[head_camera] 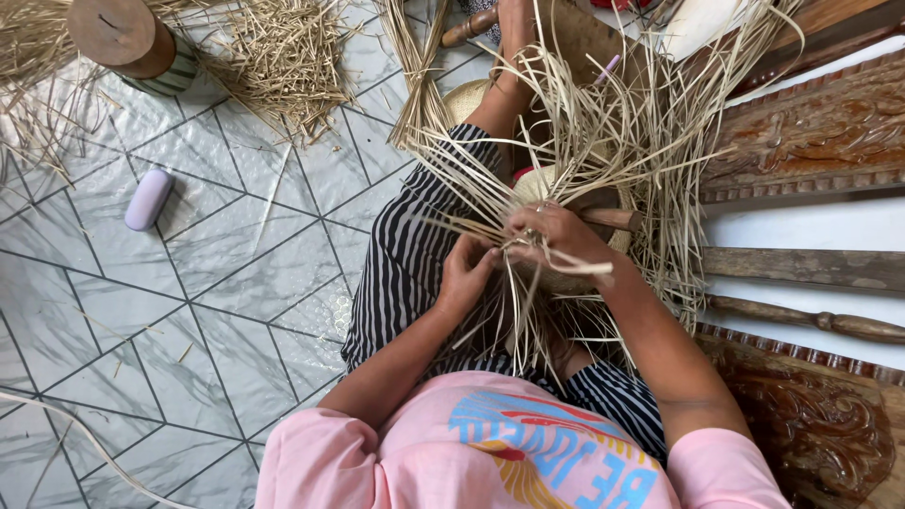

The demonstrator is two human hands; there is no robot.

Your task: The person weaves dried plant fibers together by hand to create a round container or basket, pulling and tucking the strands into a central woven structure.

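I am seeing a pale tiled floor [217, 283] lying in soft daylight, and dark carved wooden furniture [811, 141] standing along one side.

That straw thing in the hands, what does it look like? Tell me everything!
The woven straw piece is pale tan, made of thin flat strips like dried grass or palm. Its middle is tightly woven into a rounded shape, and many loose strips fan out all around. It rests over the person's lap, on the striped trousers. The left hand and right hand both pinch strips at its near edge. A wooden form seems to sit under it, mostly hidden.
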